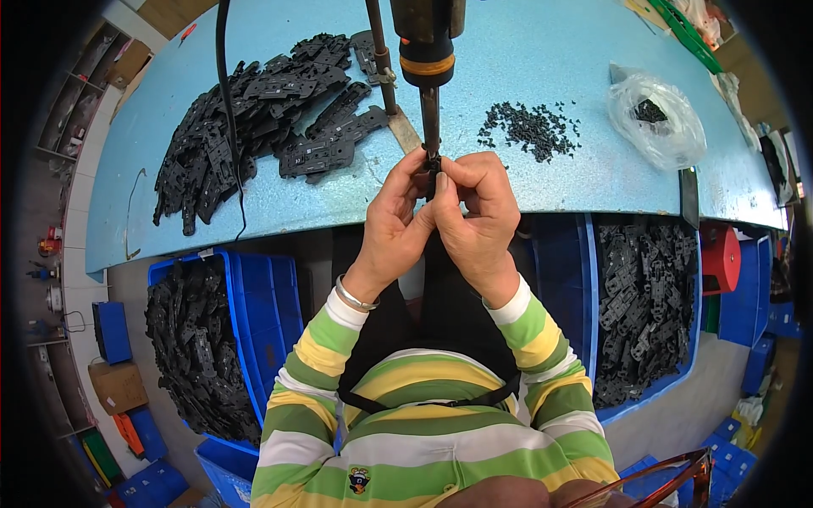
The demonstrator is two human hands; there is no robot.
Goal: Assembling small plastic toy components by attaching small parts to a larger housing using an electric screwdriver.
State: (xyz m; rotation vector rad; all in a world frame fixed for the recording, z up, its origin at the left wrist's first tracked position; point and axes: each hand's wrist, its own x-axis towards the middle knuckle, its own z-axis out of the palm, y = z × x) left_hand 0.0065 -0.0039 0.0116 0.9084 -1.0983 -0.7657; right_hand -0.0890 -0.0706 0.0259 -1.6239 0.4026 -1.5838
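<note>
Both my hands meet at the table's near edge, under the tip of a hanging power screwdriver. My left hand pinches a small black plastic part from the left, thumb and fingers closed. From the right, my right hand grips the same part, its thumb raised against it. The screwdriver's shaft points down onto the part or just above it; the fingers hide the exact contact. Most of the part is covered, so its full shape cannot be made out.
A heap of flat black plastic plates covers the table's left side. Small black pieces lie scattered at right, near a clear plastic bag. A stand pole rises beside the screwdriver. Blue crates of black parts flank my legs.
</note>
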